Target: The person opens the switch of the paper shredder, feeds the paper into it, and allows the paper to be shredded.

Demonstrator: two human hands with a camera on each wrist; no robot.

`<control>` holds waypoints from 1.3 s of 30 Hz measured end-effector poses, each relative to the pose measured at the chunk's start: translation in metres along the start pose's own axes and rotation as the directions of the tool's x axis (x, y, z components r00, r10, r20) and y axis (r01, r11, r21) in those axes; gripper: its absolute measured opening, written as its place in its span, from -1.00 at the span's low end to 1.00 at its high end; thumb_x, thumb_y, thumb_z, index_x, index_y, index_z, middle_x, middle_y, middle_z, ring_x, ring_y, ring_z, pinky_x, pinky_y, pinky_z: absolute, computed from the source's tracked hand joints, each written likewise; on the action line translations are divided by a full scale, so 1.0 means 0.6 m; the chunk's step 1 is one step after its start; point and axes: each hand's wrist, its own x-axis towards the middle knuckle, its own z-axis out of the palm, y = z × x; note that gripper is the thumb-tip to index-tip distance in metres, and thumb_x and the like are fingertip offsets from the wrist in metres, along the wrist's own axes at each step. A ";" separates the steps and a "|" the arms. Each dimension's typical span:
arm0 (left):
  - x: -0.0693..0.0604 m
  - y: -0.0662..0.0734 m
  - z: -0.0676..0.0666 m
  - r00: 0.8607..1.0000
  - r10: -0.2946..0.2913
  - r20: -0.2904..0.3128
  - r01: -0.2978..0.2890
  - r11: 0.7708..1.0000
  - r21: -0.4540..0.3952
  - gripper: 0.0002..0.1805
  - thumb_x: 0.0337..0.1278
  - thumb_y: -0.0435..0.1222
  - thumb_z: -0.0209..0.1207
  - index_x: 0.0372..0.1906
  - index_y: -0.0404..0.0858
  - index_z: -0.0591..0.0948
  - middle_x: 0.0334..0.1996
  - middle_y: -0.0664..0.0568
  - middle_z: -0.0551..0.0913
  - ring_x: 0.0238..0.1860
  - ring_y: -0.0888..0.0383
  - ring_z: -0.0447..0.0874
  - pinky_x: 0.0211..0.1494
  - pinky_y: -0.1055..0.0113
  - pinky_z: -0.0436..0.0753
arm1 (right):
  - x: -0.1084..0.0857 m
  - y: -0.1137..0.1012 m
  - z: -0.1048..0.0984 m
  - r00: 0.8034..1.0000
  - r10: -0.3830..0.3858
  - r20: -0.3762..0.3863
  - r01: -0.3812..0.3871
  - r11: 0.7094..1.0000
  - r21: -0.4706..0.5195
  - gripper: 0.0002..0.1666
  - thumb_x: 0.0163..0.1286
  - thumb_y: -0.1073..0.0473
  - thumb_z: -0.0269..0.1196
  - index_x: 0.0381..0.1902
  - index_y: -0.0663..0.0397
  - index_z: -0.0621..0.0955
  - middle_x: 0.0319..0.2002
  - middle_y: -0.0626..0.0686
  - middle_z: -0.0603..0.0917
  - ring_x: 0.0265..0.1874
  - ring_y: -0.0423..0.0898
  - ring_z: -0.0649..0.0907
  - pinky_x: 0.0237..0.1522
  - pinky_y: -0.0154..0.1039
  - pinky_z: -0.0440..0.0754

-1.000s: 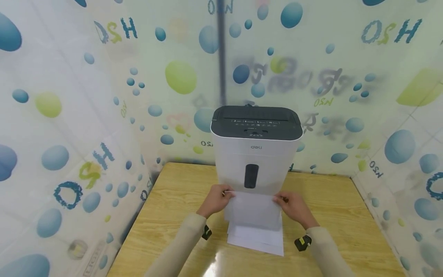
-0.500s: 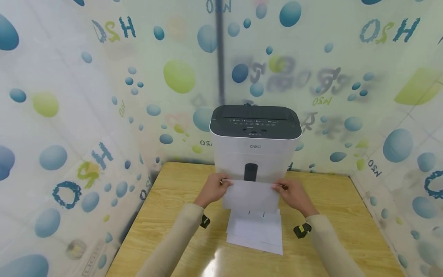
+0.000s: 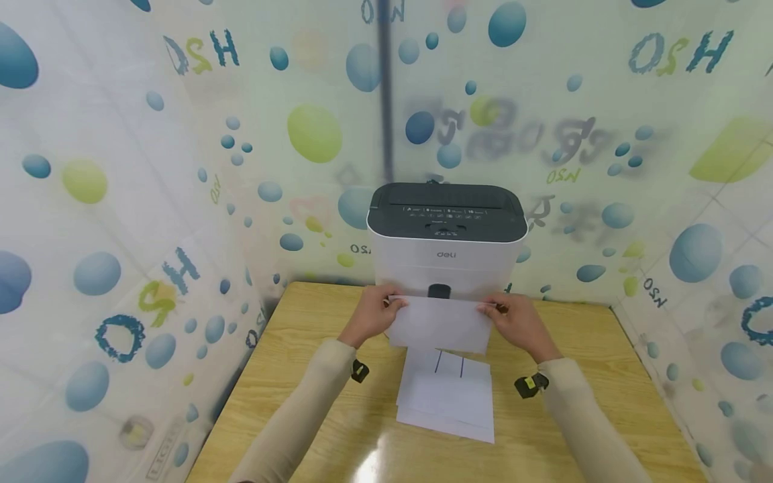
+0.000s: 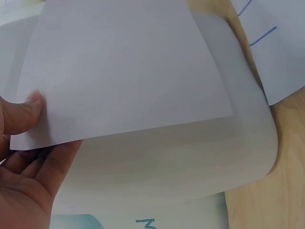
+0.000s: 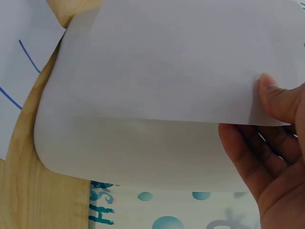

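Before the white shredder [image 3: 447,275] hangs a plain sheet [image 3: 441,325], pinched near its upper corners by the left hand [image 3: 371,314] and right hand [image 3: 522,325]. It is probably light, limp and easily creased, best held by both corners. Its far side is hidden; it covers the shredder's lower front, above loose papers [image 3: 447,396].
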 end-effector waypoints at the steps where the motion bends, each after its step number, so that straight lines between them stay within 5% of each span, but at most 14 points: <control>1: 0.003 0.002 -0.002 1.000 0.009 -0.004 -0.009 1.000 0.001 -0.91 0.31 -0.33 0.33 -0.34 -0.23 0.72 -0.42 0.02 0.73 -0.49 0.23 0.50 -0.37 0.39 0.58 | 0.003 -0.001 -0.004 1.000 -0.008 -0.001 0.008 1.000 0.004 -0.88 0.40 0.17 0.39 -0.25 0.10 0.79 -0.35 0.05 0.80 -0.44 -0.16 0.61 -0.36 -0.26 0.61; 18: 0.057 0.043 -0.036 0.994 0.077 -0.077 -0.075 0.997 0.025 -0.93 0.31 -0.34 0.33 -0.32 -0.22 0.76 -0.39 0.02 0.77 -0.45 0.20 0.55 -0.34 0.39 0.61 | 0.043 -0.030 -0.059 0.985 -0.119 -0.121 0.117 0.993 -0.028 -0.93 0.35 0.22 0.42 -0.29 0.12 0.78 -0.35 0.07 0.81 -0.40 -0.10 0.73 -0.30 -0.16 0.73; 39: 0.089 0.114 -0.096 0.985 0.114 -0.133 -0.109 0.993 0.043 -0.88 0.34 -0.37 0.27 -0.31 -0.20 0.77 -0.38 0.01 0.80 -0.48 0.21 0.60 -0.36 0.37 0.63 | 0.076 -0.067 -0.118 0.957 -0.208 -0.202 0.202 0.978 -0.051 -0.95 0.36 0.25 0.41 -0.26 0.07 0.81 -0.35 0.03 0.82 -0.44 -0.20 0.68 -0.33 -0.46 0.59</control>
